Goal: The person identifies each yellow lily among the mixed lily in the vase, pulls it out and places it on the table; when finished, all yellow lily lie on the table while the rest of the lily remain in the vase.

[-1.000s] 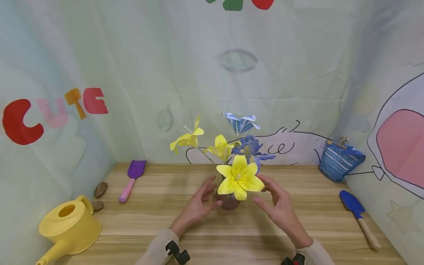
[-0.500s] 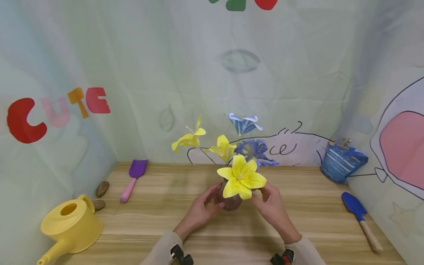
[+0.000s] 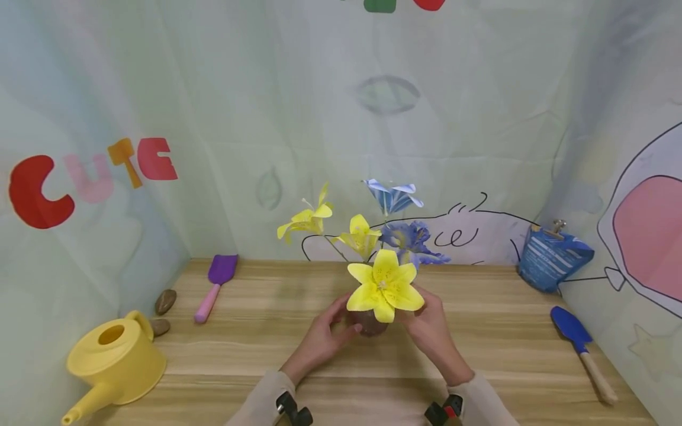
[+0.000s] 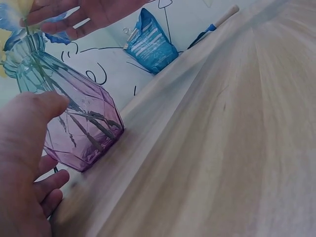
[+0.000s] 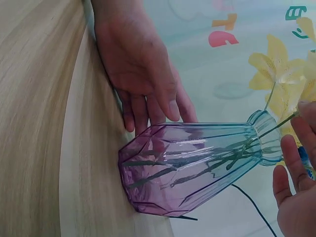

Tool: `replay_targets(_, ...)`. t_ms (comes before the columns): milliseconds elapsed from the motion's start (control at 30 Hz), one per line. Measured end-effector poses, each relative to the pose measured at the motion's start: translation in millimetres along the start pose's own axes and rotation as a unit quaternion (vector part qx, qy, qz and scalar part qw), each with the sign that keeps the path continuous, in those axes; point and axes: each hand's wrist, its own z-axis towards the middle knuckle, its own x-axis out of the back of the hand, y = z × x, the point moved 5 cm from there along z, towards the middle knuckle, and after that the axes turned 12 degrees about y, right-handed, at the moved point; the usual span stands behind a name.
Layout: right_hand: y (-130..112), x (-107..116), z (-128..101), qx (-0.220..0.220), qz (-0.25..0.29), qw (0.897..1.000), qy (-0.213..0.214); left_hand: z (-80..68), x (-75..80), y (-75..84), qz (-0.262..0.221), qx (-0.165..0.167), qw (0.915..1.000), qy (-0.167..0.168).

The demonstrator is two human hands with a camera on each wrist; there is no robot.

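A faceted glass vase (image 5: 197, 158), teal at the neck and purple at the base, stands upright on the wooden table. Several green stems show through its glass. My left hand (image 3: 319, 340) curves round the vase's left side, thumb in front and fingers behind. At the neck, the fingers of my right hand (image 3: 428, 331) pinch a stem (image 5: 281, 121) under the front yellow lily (image 3: 385, 287). That bloom hides the vase's neck in the head view. Two more yellow lilies (image 3: 358, 238), a light blue flower (image 3: 391, 196) and a purple-blue iris (image 3: 410, 236) rise behind it.
At left are a yellow watering can (image 3: 117, 361), two brown stones (image 3: 166, 301) and a purple spade with a pink handle (image 3: 215, 287). A clipped blue bag (image 3: 554, 257) and a blue trowel (image 3: 578, 343) lie right. Printed cloth (image 3: 240, 118) walls the table's back and sides.
Both hands have closed in from beside the vase. My right hand has moved left to the stem, and the front yellow lily has swung right, then back left.
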Motion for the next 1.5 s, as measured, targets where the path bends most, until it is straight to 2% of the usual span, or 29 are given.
replay_targets(267,-1.1,-5.8,2.4,-0.035,-0.009,0.999,0.004,0.6,-0.2,-0.5,-0.006,-0.002,1.0,-0.004)
replay_targets(533,-3.6,-8.9,2.7,-0.007,-0.007,1.0,0.028,1.6,-1.1,-3.4,0.007,-0.003,1.0,-0.002)
replay_targets(800,-8.1,-11.3,5.6,-0.061,-0.001,0.996,0.069,1.6,-1.4,-2.5,0.006,-0.011,0.9999,-0.005)
replay_targets(967,-16.1,-13.1,10.6,-0.064,0.0,0.994,0.085,2.1,-1.6,-1.5,0.002,-0.018,0.9998,-0.006)
replay_targets(1333,-36.3,-10.3,22.4,-0.086,0.052,0.99,0.1,2.1,-0.2,-1.2,-0.007,-0.022,0.9997,-0.007)
replay_targets(1500,-45.5,-7.4,27.5,-0.075,0.069,0.99,0.099,1.5,-0.3,-1.3,-0.001,-0.023,0.9997,-0.005)
